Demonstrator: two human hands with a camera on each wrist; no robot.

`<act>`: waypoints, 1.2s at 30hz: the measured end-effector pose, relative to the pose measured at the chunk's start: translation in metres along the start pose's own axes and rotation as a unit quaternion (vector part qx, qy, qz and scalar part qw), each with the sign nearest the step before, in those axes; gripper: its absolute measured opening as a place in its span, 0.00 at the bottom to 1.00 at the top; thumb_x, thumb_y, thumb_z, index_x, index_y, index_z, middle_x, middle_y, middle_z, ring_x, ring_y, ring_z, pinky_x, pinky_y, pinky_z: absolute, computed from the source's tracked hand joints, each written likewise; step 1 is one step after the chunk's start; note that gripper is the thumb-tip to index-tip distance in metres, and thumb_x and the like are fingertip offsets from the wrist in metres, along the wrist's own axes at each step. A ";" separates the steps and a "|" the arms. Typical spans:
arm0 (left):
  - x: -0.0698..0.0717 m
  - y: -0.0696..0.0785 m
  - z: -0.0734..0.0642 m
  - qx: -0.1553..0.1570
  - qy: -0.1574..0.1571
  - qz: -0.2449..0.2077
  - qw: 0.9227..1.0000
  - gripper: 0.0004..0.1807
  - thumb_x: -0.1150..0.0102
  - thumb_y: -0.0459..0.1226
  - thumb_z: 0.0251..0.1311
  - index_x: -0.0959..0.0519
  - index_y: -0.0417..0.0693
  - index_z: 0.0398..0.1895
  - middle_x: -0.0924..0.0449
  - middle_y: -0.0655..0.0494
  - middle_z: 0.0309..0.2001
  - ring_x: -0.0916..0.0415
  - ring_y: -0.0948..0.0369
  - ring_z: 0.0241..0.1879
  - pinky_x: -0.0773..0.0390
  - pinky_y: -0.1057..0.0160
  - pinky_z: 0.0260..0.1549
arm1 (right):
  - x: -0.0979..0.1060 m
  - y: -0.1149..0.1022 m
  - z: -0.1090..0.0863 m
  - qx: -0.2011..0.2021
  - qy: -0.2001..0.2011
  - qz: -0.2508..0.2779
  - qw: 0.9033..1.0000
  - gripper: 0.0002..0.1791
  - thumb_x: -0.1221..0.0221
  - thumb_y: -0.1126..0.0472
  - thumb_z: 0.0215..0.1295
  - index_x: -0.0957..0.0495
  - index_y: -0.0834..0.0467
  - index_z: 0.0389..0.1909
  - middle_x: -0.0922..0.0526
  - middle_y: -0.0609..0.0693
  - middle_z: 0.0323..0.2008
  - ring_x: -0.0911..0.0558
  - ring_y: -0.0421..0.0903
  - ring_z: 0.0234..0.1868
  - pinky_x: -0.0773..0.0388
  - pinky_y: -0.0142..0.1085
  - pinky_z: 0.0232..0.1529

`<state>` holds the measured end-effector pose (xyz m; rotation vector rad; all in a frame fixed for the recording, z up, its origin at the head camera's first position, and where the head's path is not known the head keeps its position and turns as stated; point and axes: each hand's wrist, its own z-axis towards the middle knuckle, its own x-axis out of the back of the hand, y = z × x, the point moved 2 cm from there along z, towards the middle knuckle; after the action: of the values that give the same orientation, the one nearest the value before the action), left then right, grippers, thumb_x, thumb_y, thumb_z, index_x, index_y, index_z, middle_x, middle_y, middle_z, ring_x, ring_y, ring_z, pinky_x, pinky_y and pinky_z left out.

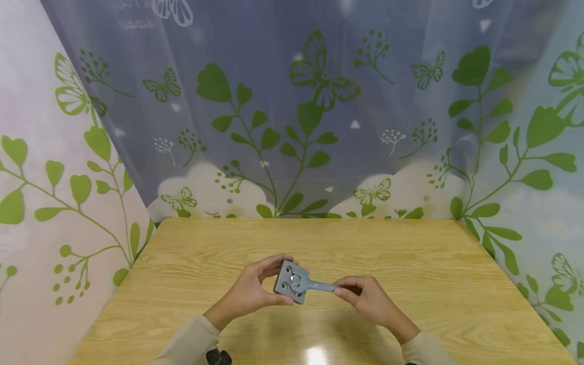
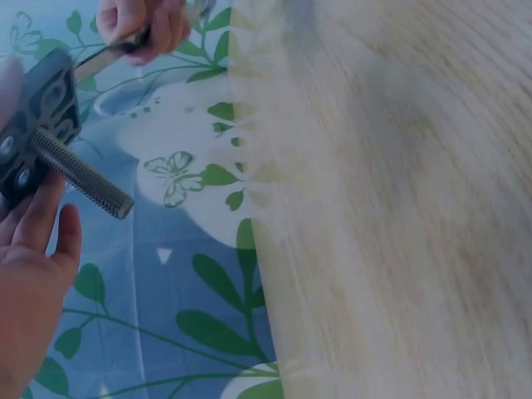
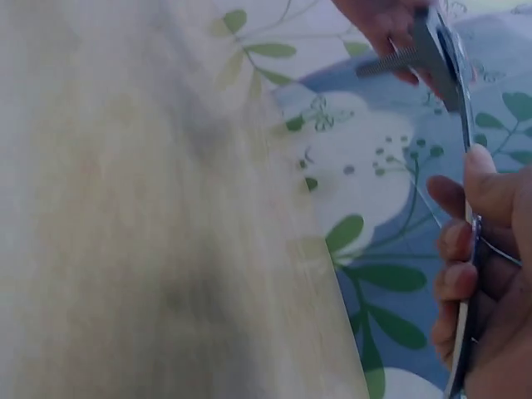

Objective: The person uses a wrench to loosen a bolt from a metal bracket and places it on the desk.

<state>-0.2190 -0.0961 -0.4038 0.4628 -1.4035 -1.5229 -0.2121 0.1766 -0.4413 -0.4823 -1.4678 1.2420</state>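
My left hand [image 1: 248,290] holds a grey square metal plate [image 1: 279,286] with several holes, gripping it by its edges above the table. A threaded bolt [image 2: 87,176] sticks out from the back of the plate in the left wrist view. On the plate's front, the head of a metal wrench [image 1: 321,286] sits around the bolt's head; how tightly it fits cannot be told. The wrench's far end is pinched by my right hand [image 1: 371,301]. Its handle [image 3: 464,341] runs along the curled fingers in the right wrist view.
Below both hands lies a light wood-grain table [image 1: 219,243]. A curtain [image 1: 274,101] with green leaves and butterflies hangs behind it, and patterned fabric also stands at the left and right sides. A dark strapped device [image 1: 218,356] sits at the left wrist.
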 end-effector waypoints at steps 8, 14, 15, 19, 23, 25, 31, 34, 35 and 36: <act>-0.014 -0.009 -0.001 -0.011 -0.106 -0.015 0.994 0.39 0.24 0.35 0.43 0.29 0.51 0.63 0.24 0.54 0.59 0.25 0.59 0.58 0.31 0.55 0.64 | 0.032 0.001 0.027 0.075 -0.077 -0.094 0.990 0.10 0.39 0.54 0.63 0.15 0.54 0.40 0.15 0.45 0.36 0.22 0.36 0.33 0.22 0.33 0.35; -0.020 -0.009 0.003 -0.019 -0.149 -0.030 0.988 0.39 0.25 0.34 0.43 0.29 0.49 0.63 0.24 0.51 0.59 0.24 0.60 0.57 0.28 0.61 0.61 | 0.047 -0.010 0.039 0.133 -0.106 -0.145 0.975 0.08 0.37 0.52 0.60 0.14 0.50 0.37 0.16 0.41 0.33 0.23 0.36 0.32 0.24 0.34 0.33; -0.020 -0.010 0.004 -0.021 -0.154 -0.034 0.987 0.38 0.25 0.33 0.43 0.29 0.49 0.62 0.24 0.51 0.59 0.24 0.60 0.56 0.27 0.62 0.60 | 0.048 -0.012 0.040 0.139 -0.108 -0.155 0.972 0.08 0.37 0.52 0.60 0.14 0.49 0.36 0.16 0.40 0.32 0.23 0.35 0.32 0.25 0.34 0.34; -0.022 -0.012 0.005 -0.021 -0.167 -0.045 0.985 0.38 0.25 0.32 0.43 0.29 0.50 0.62 0.24 0.50 0.59 0.24 0.60 0.56 0.26 0.62 0.59 | 0.050 -0.017 0.042 0.145 -0.113 -0.174 0.967 0.08 0.37 0.51 0.59 0.14 0.49 0.35 0.16 0.38 0.32 0.24 0.35 0.32 0.25 0.33 0.34; -0.023 -0.014 0.006 -0.023 -0.170 -0.052 0.984 0.38 0.25 0.32 0.45 0.29 0.47 0.62 0.24 0.47 0.59 0.24 0.59 0.56 0.26 0.60 0.59 | 0.049 -0.014 0.040 0.108 -0.124 -0.158 0.974 0.09 0.37 0.50 0.59 0.14 0.49 0.36 0.16 0.39 0.34 0.23 0.36 0.34 0.22 0.36 0.35; -0.022 -0.016 0.006 -0.017 -0.162 -0.055 0.985 0.37 0.26 0.32 0.45 0.30 0.46 0.63 0.24 0.46 0.59 0.24 0.59 0.57 0.27 0.60 0.60 | 0.049 -0.008 0.036 0.077 -0.127 -0.145 0.978 0.10 0.38 0.50 0.61 0.15 0.49 0.37 0.16 0.40 0.35 0.21 0.37 0.35 0.21 0.37 0.38; -0.018 -0.022 0.008 0.053 -0.073 -0.080 0.993 0.38 0.24 0.34 0.44 0.29 0.46 0.62 0.26 0.44 0.61 0.25 0.57 0.58 0.28 0.59 0.61 | 0.050 0.018 0.021 -0.006 -0.112 -0.076 0.991 0.13 0.40 0.53 0.65 0.16 0.57 0.42 0.14 0.51 0.38 0.17 0.46 0.35 0.18 0.35 0.35; -0.016 -0.025 0.009 0.086 -0.014 -0.089 0.992 0.39 0.24 0.35 0.43 0.30 0.44 0.62 0.27 0.43 0.61 0.27 0.52 0.60 0.24 0.58 0.58 | 0.049 0.028 0.012 -0.028 -0.088 -0.059 0.994 0.16 0.41 0.53 0.66 0.17 0.62 0.45 0.14 0.55 0.38 0.18 0.50 0.34 0.18 0.35 0.31; -0.016 -0.026 0.009 0.093 0.006 -0.091 0.991 0.39 0.24 0.35 0.42 0.30 0.44 0.62 0.27 0.43 0.61 0.27 0.51 0.60 0.23 0.58 0.56 | 0.048 0.030 0.009 -0.035 -0.079 -0.056 0.995 0.17 0.41 0.53 0.66 0.17 0.63 0.45 0.14 0.56 0.39 0.18 0.49 0.34 0.19 0.34 0.31; -0.016 -0.026 0.009 0.097 0.026 -0.089 0.991 0.40 0.23 0.35 0.42 0.30 0.43 0.62 0.27 0.42 0.61 0.27 0.49 0.60 0.22 0.59 0.55 | 0.047 0.031 0.006 -0.041 -0.070 -0.056 0.995 0.18 0.42 0.52 0.67 0.17 0.63 0.46 0.15 0.56 0.39 0.19 0.48 0.32 0.20 0.33 0.29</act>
<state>-0.2295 -0.0819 -0.4303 0.7584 -1.5082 -1.5091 -0.2427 0.2243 -0.4455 -0.3685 -1.6468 1.1476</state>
